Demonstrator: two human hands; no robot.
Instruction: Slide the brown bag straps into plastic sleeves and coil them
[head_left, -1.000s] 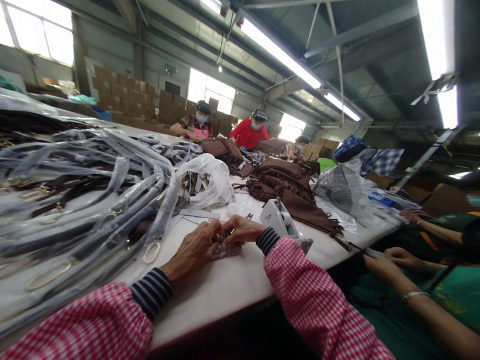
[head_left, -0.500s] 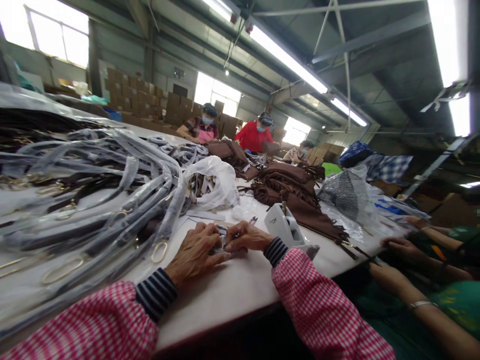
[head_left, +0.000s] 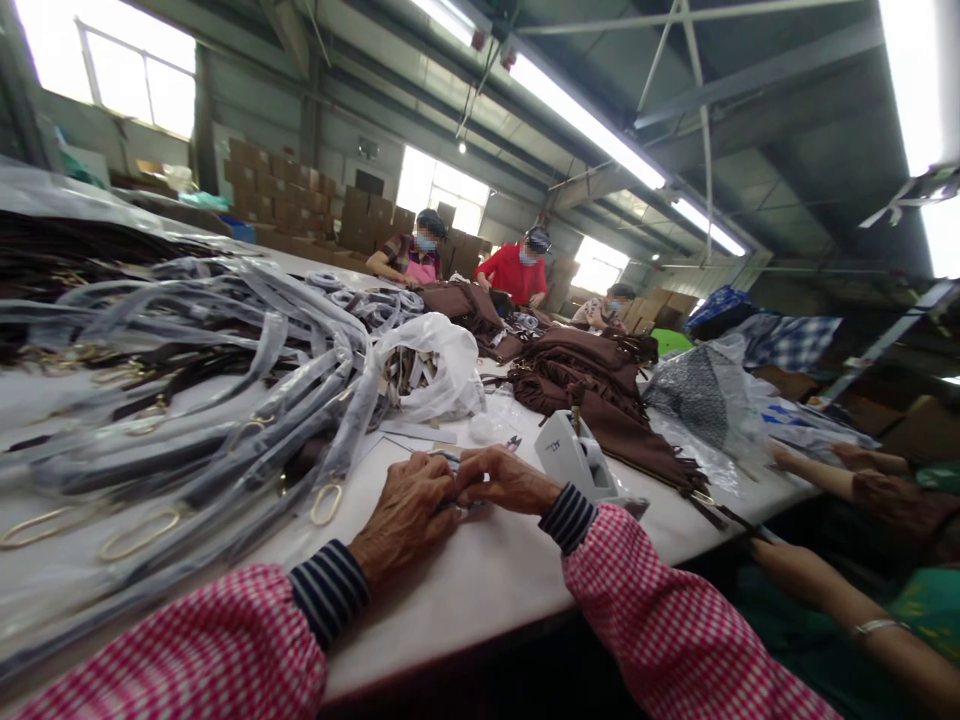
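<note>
My left hand (head_left: 411,512) rests low over the white table, its fingers bent around something small and greyish that they mostly hide. Touching it from the right, my right hand (head_left: 508,480) pinches at the same spot; what lies between the fingertips is too small to name. A white tape dispenser (head_left: 559,450) stands just right of my right hand. Beyond the hands lies a flat pale strip (head_left: 420,432). Left of my left hand are plastic-wrapped straps (head_left: 300,385) with gold oval rings (head_left: 326,504).
An open plastic bag (head_left: 457,360) of small pale pieces sits behind my hands. Brown fringed bags (head_left: 585,375) are piled beyond the dispenser. At the right, a co-worker's hands (head_left: 787,565) hold a dark strap at the table edge. Several people work across the table.
The view has shifted slightly, so things sit a little further right. My hands stay together with fingers closer in. At the right, the co-workers' hands have moved.
</note>
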